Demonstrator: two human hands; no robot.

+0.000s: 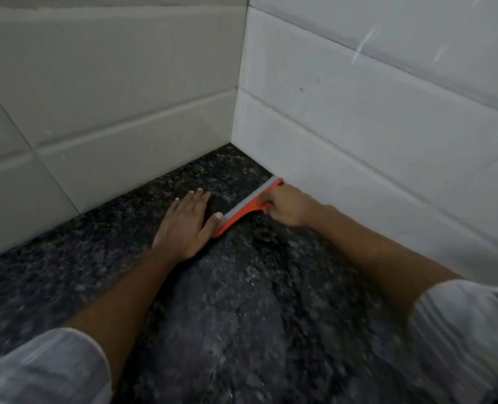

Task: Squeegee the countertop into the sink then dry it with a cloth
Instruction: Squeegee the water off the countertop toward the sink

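— Orange squeegee [246, 207], where is it?
— On the dark granite counter [242, 316], blade end touching the right tiled wall [358, 126].
— Right grip [288, 208]?
— Curled round its handle.
— Left grip [183, 225]?
— Flat, fingers straight, thumb touching the blade's near end.

Orange squeegee [246, 206] on dark countertop [242, 316]

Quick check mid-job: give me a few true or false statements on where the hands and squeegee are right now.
1. The right hand grips the squeegee. True.
2. The left hand holds a cloth. False: it lies flat on the countertop, fingers straight.
3. The squeegee's far end is by the right tiled wall. True.
4. The squeegee is blue. False: orange with a grey blade.
5. The sink is in view. False: none shows.
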